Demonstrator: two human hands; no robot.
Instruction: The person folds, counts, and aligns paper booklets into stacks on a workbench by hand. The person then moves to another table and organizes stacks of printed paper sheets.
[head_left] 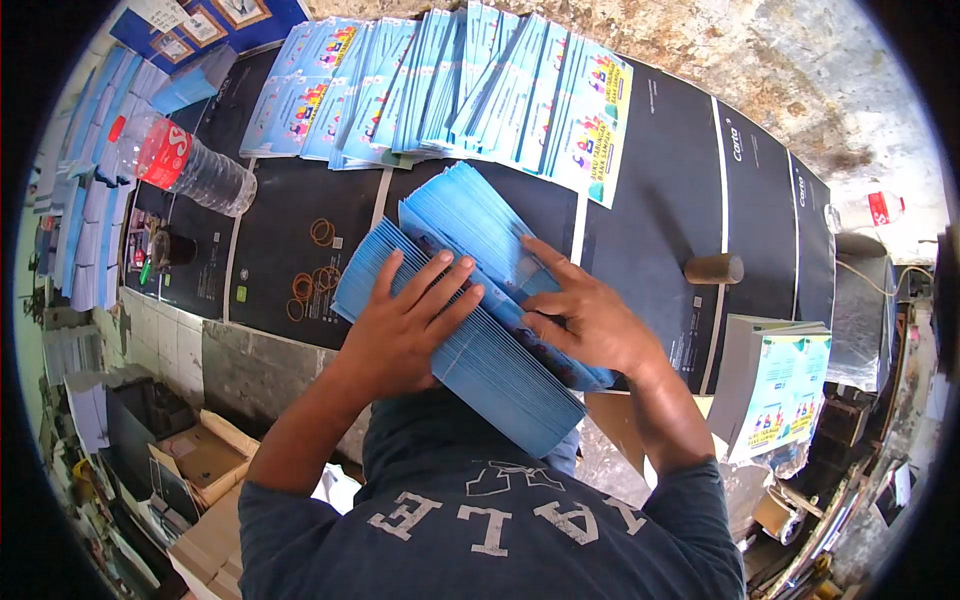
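Note:
Near the table's front edge lies a thick bundle of blue booklets (500, 378), its many edges fanned and facing up. My left hand (408, 320) grips it from above, fingers spread over the edges and the thumb hidden. Behind it, and touching it, a second bundle of blue booklets (470, 205) leans at an angle. My right hand (597, 315) is closed on this second bundle, with the index finger stretched along its edges and the other fingers curled at the dark printed side between the bundles.
Overlapping booklets (470, 85) cover the back of the black table (650, 240). Rubber bands (312, 288) and a plastic bottle (185, 165) are at left. A short cylinder (715, 269) stands at right, near a tall booklet stack (770, 385). Cardboard boxes (205, 455) sit lower left.

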